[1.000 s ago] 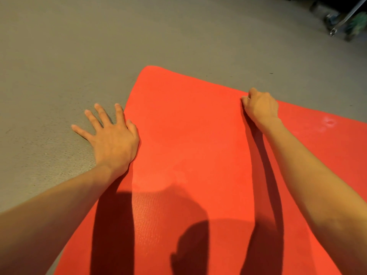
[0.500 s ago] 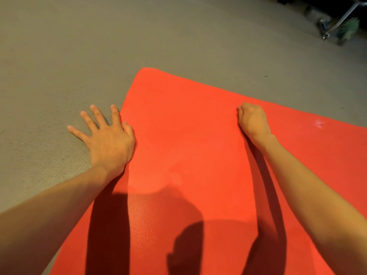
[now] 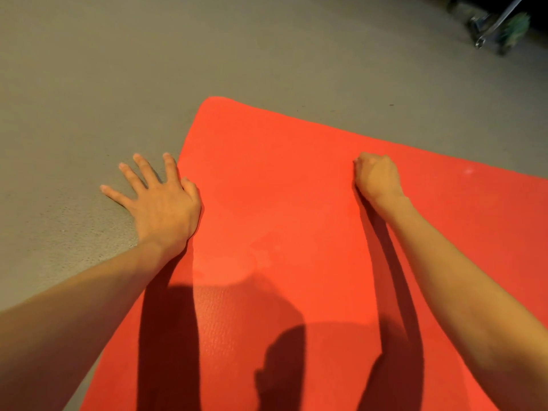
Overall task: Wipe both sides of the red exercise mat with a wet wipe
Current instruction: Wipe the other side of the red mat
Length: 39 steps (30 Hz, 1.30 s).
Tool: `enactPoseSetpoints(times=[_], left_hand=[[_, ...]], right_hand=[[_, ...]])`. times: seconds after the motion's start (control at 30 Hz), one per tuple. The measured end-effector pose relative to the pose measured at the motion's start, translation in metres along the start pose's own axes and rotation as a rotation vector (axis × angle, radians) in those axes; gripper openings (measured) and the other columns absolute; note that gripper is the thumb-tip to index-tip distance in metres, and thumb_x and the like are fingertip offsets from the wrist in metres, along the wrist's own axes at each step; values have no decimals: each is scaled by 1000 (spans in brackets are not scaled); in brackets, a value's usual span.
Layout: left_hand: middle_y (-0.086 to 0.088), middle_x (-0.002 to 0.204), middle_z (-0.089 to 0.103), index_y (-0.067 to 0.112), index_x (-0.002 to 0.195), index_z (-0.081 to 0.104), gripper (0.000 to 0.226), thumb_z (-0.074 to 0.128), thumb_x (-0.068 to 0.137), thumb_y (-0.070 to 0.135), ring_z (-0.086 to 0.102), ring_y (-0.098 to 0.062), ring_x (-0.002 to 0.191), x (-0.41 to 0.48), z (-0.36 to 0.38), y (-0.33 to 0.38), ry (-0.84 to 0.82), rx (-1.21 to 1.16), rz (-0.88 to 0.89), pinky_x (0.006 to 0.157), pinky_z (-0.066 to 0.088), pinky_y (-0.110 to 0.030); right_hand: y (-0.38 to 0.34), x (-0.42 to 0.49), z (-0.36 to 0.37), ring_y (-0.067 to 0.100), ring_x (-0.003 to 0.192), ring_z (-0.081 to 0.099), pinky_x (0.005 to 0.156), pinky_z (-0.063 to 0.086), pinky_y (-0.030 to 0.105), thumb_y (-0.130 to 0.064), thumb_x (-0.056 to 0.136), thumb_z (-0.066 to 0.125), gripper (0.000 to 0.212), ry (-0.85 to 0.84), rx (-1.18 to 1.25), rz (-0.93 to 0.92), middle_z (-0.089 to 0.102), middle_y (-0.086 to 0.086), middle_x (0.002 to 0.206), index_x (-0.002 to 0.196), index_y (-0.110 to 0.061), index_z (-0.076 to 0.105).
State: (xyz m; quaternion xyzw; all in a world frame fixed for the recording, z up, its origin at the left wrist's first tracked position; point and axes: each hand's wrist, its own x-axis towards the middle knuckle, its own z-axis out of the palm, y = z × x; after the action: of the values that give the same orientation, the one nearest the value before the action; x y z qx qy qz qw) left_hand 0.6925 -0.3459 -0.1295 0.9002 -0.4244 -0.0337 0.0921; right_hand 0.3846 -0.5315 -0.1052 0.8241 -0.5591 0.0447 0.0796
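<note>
on the grey floor: the mat's top face being wiped

on the grey floor (image 3: pixel 89 69) the red exercise mat (image 3: pixel 281 188) lies flat, one corner pointing away and its near end running out of view below. this looks like the wiping of the upper face, so the underside is likely yet to come.

the left hand (image 3: pixel 160 203) is spread wide and flat. its fingers are on the floor and its thumb side is against the mat's left edge, apparently as a brace. the right hand (image 3: pixel 378 179) is curled into a fist pressed on the mat near the far edge. no wet wipe shows, so whether it is bunched inside cannot be told.

the next move calls for firm, even strokes across the open red surface, and nothing on it stands in the way. a metal frame (image 3: pixel 489 28) and something green (image 3: pixel 517 26) sit well apart at the far right.
</note>
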Motion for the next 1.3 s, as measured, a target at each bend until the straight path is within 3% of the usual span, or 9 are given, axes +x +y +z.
enactPoseSetpoints(times=[0.1,0.23,0.4,0.57,0.7,0.9,1.07,1.23,1.3], left_hand=[[-28,155,13,18,150,23,57,25,95,33,5,-48,143,2,0,2,-2,3,1,104,-1,-75],[-28,154,14,18,150,24,58,27,94,32,6,-48,142,2,-1,2,-11,-5,3,104,0,-76],[-27,155,12,18,151,22,58,25,95,34,4,-48,142,4,-2,3,-20,-6,5,104,-1,-75],[-26,155,12,19,151,22,58,24,95,34,4,-48,143,2,-3,2,-31,-8,2,104,-1,-76],[-26,156,11,18,151,21,58,24,95,33,3,-48,142,4,-3,2,-37,-10,9,104,-1,-76],[-26,156,11,18,151,21,57,24,96,33,3,-48,143,4,-1,2,-32,-7,10,104,-1,-76],[-26,156,12,17,151,22,58,24,95,33,4,-48,142,6,-1,3,-28,4,14,104,-1,-76],[-27,155,12,17,151,22,58,24,95,32,4,-48,142,5,0,2,-26,2,19,104,-1,-76],[-27,155,12,17,151,22,58,24,95,32,5,-49,142,4,0,3,-29,-5,15,103,0,-76]], right_hand=[[-19,-17,1,44,66,58,59,46,47,-21,92,40,32,-18,30,-257,61,28,73,74,0,56],[5,-14,-11,46,92,60,74,45,47,-22,98,37,36,-109,9,162,63,31,97,94,4,61],[-36,-44,-9,35,60,58,51,45,37,-27,88,36,35,34,17,-394,61,16,64,68,-7,57],[-15,-42,-8,43,95,53,74,42,47,-31,95,41,37,31,49,220,56,27,101,100,1,59],[-35,-33,-15,45,99,54,75,39,46,-16,95,43,25,-40,267,351,58,29,106,111,2,46],[-67,-75,-24,40,66,57,54,39,40,-12,91,51,13,7,330,-295,58,22,71,81,-3,49],[-11,-53,-20,47,86,57,66,38,47,-10,95,45,16,24,259,338,60,33,92,100,5,49],[-43,-83,-13,38,62,55,59,34,41,-13,90,49,15,15,297,-244,56,21,69,79,-2,49],[-18,-72,-18,42,70,56,59,34,43,-14,93,47,16,-4,266,-69,58,26,76,84,0,49]])
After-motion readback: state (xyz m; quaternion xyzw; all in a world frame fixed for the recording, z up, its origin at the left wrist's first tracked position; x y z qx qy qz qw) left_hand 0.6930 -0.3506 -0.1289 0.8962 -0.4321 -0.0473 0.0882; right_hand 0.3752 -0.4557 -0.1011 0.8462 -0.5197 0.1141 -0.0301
